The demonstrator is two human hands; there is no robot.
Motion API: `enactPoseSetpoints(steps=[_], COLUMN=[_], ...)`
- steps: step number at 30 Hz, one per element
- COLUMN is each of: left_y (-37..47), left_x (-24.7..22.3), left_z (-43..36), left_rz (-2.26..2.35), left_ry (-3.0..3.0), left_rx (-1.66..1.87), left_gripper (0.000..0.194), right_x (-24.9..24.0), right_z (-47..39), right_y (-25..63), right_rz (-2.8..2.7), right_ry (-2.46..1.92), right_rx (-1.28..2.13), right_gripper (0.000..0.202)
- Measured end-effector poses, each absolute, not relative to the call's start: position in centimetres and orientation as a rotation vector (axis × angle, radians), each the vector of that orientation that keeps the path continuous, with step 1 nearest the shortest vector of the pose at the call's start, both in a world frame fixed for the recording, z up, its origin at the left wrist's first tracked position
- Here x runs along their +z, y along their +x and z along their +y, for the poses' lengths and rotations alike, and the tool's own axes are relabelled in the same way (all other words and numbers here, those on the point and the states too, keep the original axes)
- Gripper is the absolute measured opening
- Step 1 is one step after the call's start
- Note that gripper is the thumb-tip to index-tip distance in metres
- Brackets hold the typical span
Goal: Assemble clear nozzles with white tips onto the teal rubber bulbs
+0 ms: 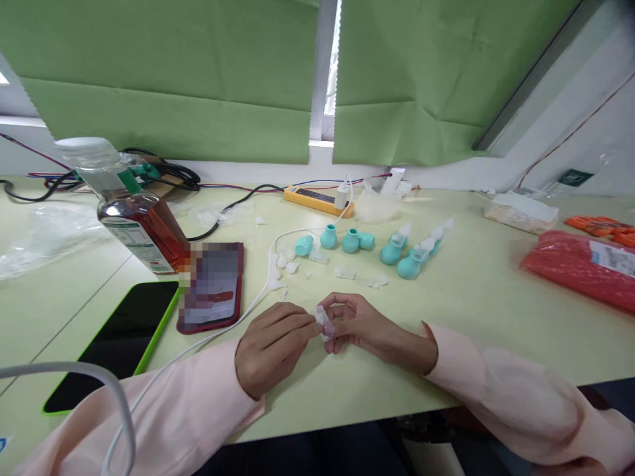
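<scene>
Near the table's front edge, my left hand (278, 344) and my right hand (360, 322) meet around a small translucent plastic piece (323, 322). Fingertips of both hands pinch it, the left from its upper left side, the right from the right. Beyond the hands stand several teal bulb-shaped pieces (350, 240), some upright and some lying on their sides. Those on the right (409, 266) have clear tips attached. Small clear tubes (344, 273) and white bits (292, 268) lie between the hands and the teal pieces.
At left are a bottle of reddish liquid (149, 231), a green-edged phone (119, 330) and a red-cased phone (213, 291). A white cable (255, 301) passes beside my left hand. A yellow power strip (317, 201) lies behind; a red package (580, 268) is at right.
</scene>
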State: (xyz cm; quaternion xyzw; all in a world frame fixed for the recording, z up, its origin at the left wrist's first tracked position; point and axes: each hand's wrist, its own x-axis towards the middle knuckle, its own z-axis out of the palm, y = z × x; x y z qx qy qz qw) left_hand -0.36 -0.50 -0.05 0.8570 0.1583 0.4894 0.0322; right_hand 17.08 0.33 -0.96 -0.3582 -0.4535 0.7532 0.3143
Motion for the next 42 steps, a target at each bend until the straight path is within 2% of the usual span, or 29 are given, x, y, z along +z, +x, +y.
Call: enactPoseSetpoints(steps=[6,13,20,27,32,42], left_y=[-0.30,-0.31,0.15,-0.12,-0.20,-0.41], left_x=[-0.12,-0.07,0.18,0.02,0.15,-0.59], left_z=[-0.48,-0.73,-0.72,-0.53,-0.75,-0.55], left_rz=[0.563,0.815,0.840,0.882,0.788,0.660], left_ry=[2.377,1.988,1.656,1.857,2.176,2.626], left_rx=[1.499,1.319,1.244,1.291,1.429,1.469], left_gripper=[0.027,0.012,0.012,0.006,0.011,0.021], right_x=[-0.84,-0.77,-0.70,-0.50,-0.39,-0.55], right_z=[0.04,-0.30,-0.49,-0.56,-0.57,0.14], right_y=[16.82,16.63,16.64,16.58,16.66,17.11], right_rz=[-1.261,-1.279,-1.317,-1.320,-1.294,-1.118], right_ry=[-0.945,-0.940,-0.950,-0.947,-0.940,-0.918], right_rx=[1.853,1.715,1.639,1.599,1.623,1.966], right_gripper=[0.035,0.037,0.038,0.039,0.039,0.024])
